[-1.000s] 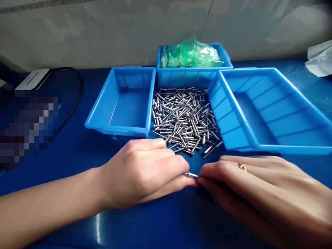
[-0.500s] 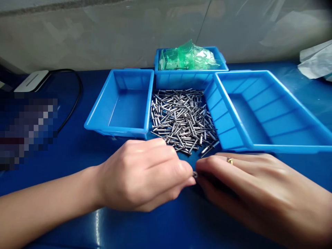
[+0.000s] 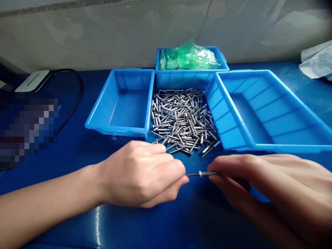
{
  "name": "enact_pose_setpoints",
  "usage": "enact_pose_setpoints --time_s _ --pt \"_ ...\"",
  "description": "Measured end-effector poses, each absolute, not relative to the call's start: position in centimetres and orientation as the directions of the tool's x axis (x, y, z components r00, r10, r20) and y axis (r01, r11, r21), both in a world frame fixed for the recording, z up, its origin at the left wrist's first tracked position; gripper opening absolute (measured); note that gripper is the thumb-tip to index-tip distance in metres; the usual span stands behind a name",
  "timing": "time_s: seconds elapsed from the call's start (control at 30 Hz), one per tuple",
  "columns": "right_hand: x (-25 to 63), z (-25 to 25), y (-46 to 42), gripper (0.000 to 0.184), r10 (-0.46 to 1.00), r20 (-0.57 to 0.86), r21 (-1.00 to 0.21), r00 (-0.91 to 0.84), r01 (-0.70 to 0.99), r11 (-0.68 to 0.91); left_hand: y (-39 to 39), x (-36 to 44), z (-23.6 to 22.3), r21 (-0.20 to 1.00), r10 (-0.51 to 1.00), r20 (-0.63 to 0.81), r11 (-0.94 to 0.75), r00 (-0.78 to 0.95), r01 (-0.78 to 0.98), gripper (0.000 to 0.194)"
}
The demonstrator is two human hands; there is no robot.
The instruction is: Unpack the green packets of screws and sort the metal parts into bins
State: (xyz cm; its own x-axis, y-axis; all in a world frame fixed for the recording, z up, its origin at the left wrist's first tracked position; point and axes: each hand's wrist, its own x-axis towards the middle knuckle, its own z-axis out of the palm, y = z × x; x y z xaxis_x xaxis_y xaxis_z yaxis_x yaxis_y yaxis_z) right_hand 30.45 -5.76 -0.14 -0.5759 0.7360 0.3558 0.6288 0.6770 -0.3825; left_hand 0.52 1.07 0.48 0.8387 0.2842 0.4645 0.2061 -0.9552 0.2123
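Note:
A pop rivet (image 3: 201, 174) lies level between my two hands, its thin pin pointing left and its flanged silver body to the right. My left hand (image 3: 145, 174) is closed, with thumb and forefinger pinching the pin end. The rivet's body is pinched by the thumb and forefinger of my right hand (image 3: 261, 186); that hand's other fingers are partly hidden. Just beyond my hands spreads a heap of loose metal pieces, rivets (image 3: 181, 119) mixed with screws (image 3: 192, 128), on the blue table (image 3: 178, 224).
Blue bins stand on three sides of the heap: a left bin (image 3: 119, 130), a right bin (image 3: 287, 148) and a back bin (image 3: 184, 77) holding green plastic bags (image 3: 186, 57). At left are a white device (image 3: 32, 81) and a black cable (image 3: 81, 86). White paper (image 3: 316, 60) lies far right.
My right hand has moved to the right, away from my left. More of the rivet now shows between the fingertips; earlier only a small round end was visible.

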Motion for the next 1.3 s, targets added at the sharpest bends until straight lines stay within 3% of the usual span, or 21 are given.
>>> enact_pose_setpoints --time_s 0.2,0.37,0.47,0.63,0.77,0.93,1.1,1.3 --pt "29.8 0.5 -4.6 0.035 0.668 0.335 -0.379 -0.665 0.554 0.741 0.9 0.2 1.0 0.351 0.396 0.541 -0.908 0.742 0.23 0.046" --pt "28.4 1.2 -4.4 0.037 0.669 0.312 -0.521 -0.675 0.467 0.715 0.8 -0.6 1.6 0.414 0.426 0.504 -0.883 0.751 0.222 0.018" --pt "28.1 1.4 -4.3 0.041 0.686 0.316 -0.555 -0.656 0.458 0.694 1.0 -0.7 1.2 0.456 0.38 0.486 -0.878 0.787 0.142 0.026" --pt "27.9 1.2 -4.2 0.056 0.668 0.374 -0.423 -0.643 0.523 0.74 0.6 -0.2 -0.1 0.432 0.377 0.569 -0.893 0.731 0.125 0.012" --pt "28.1 1.3 -4.5 0.059 0.645 0.414 -0.307 -0.642 0.569 0.763 0.1 0.1 -0.5 0.432 0.445 0.558 -0.876 0.701 0.212 0.019" --pt "28.8 1.2 -4.4 0.051 0.614 0.355 -0.327 -0.705 0.522 0.788 0.3 -0.1 0.1 0.335 0.371 0.524 -0.918 0.767 0.215 0.023" --pt "28.9 1.0 -4.0 0.041 0.658 0.349 -0.335 -0.667 0.567 0.752 0.8 -0.1 -0.1 0.345 0.408 0.538 -0.905 0.738 0.25 0.038" --pt "28.5 0.6 -4.4 0.046 0.65 0.314 -0.308 -0.691 0.574 0.759 0.4 -0.4 -0.1 0.31 0.374 0.559 -0.922 0.74 0.232 0.02"
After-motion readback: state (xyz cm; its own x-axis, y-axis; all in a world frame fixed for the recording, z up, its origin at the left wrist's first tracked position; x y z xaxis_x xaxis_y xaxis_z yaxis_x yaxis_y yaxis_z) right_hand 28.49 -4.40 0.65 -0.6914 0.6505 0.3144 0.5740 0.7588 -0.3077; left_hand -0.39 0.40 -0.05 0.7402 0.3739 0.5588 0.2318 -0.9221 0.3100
